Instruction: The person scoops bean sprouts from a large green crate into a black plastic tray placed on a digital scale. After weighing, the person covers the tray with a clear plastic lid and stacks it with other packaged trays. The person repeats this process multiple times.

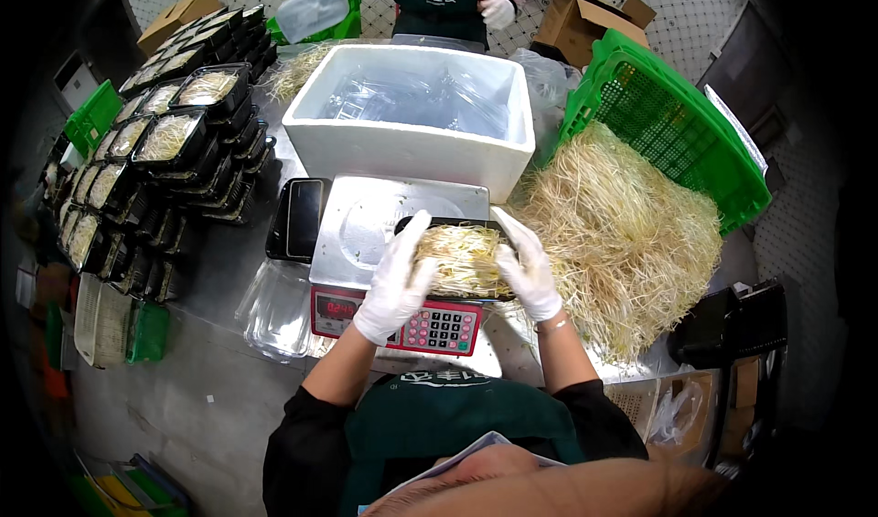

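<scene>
My left hand, in a white glove, and my right hand, gloved too, press against the two ends of a heap of bean sprouts in a black plastic tray. The tray is over the right side of a digital scale's steel platform; the scale's red keypad panel faces me. Left of the scale lie a black tray and, nearer me, clear plastic lids. A large loose pile of sprouts spreads to the right of my right hand.
A white foam box holding clear plastic lids stands behind the scale. Filled black trays are stacked at left. A green crate tilts behind the sprout pile. Across the table, a co-worker in white gloves holds a clear plastic piece.
</scene>
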`<state>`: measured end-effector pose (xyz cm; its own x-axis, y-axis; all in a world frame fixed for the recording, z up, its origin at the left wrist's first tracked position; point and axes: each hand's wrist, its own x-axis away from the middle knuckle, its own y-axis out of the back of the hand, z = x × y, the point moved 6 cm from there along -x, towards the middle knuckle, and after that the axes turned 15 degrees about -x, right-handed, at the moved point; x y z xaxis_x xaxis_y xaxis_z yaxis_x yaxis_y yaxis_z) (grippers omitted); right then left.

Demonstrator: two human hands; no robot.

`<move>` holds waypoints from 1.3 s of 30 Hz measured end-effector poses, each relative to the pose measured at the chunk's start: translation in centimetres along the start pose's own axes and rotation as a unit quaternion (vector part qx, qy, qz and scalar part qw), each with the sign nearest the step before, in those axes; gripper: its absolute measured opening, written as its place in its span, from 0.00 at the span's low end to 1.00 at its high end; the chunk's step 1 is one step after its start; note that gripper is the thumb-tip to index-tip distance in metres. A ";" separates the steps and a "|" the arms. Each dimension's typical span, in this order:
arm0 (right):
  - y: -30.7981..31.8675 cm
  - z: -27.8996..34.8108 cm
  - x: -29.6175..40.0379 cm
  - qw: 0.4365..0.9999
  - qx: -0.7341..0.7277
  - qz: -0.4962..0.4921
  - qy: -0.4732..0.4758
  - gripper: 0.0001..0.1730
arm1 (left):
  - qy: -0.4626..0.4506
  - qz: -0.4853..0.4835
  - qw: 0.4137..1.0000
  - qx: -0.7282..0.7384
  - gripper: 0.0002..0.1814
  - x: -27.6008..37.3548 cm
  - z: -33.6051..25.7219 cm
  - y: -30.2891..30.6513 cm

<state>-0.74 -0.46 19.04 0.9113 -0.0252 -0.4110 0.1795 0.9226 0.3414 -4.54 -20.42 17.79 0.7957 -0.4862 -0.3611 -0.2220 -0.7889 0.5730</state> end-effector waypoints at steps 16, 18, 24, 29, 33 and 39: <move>-3.0 0.5 -1.4 0.966 0.234 0.062 0.089 0.27 | -0.048 0.272 0.933 -0.229 0.65 -4.5 0.5 -2.5; -1.8 0.9 -1.2 0.982 0.164 0.051 0.074 0.28 | -0.082 0.243 0.930 -0.264 0.64 -3.9 -1.1 -1.4; 2.2 1.2 1.4 0.999 0.051 -0.008 -0.015 0.35 | -0.040 0.074 0.996 -0.031 0.56 -0.6 0.6 3.9; -0.7 3.8 0.8 0.994 0.061 0.027 0.087 0.45 | -0.054 0.000 0.992 -0.118 0.44 -2.9 0.4 1.3; -4.5 8.0 1.6 0.972 0.145 0.089 0.161 0.37 | -0.002 -0.126 0.987 -0.100 0.38 -3.7 2.2 5.1; -7.4 5.4 3.4 0.939 0.234 0.051 0.247 0.16 | 0.361 -0.170 0.810 -0.430 0.41 11.8 16.1 16.1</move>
<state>2.99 -9.39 19.66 0.6707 0.3425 -0.6579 0.3492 0.6367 0.6875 -7.80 -44.89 10.92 0.9193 0.2959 -0.2594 0.3066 -0.1255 0.9435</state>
